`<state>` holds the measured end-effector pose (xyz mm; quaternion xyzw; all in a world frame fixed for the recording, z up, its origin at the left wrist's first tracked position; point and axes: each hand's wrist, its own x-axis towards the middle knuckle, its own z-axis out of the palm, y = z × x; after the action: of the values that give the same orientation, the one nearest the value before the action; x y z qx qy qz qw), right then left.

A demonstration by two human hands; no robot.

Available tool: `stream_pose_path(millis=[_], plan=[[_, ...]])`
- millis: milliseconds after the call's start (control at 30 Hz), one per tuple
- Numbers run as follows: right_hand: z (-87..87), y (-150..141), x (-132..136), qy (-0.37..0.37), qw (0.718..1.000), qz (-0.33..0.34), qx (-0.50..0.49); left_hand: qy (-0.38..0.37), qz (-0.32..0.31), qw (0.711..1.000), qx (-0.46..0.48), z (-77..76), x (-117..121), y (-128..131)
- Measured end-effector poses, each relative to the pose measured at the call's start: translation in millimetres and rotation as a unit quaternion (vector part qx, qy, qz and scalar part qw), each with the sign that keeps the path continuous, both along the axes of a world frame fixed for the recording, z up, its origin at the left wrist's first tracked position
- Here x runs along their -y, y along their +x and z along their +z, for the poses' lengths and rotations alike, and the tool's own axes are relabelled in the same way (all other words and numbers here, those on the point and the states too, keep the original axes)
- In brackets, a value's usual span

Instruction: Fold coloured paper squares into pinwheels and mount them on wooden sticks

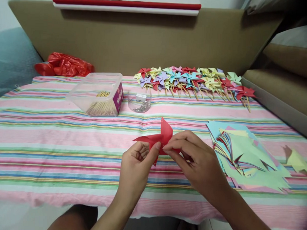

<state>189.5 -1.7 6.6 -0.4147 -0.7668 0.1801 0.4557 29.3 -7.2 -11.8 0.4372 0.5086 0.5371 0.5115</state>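
Red paper pinwheel (166, 128) is held between the two hands, over the middle of the striped cloth (66, 141) — the left hand (136, 164) is clamped on it, thumb laid across the front near the centre and fingers curled, its forearm slanting up from the lower edge. Coming in diagonally from the lower right, the right hand (198, 161) arches its knuckles and brings thumb and index fingertips together at the paper's right side — whether they pinch anything I cannot tell. Cut paper sheets (258, 150) lie stacked beside the right hand.
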Motion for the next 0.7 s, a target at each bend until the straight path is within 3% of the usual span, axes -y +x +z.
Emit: stream_pose_path(millis=[700], plan=[[0.2, 5.2, -3.1, -0.068, 0.997, -0.017, -0.02, 0.05, 0.019, 0.996, -0.065, 2.1, 4.9, -0.1]])
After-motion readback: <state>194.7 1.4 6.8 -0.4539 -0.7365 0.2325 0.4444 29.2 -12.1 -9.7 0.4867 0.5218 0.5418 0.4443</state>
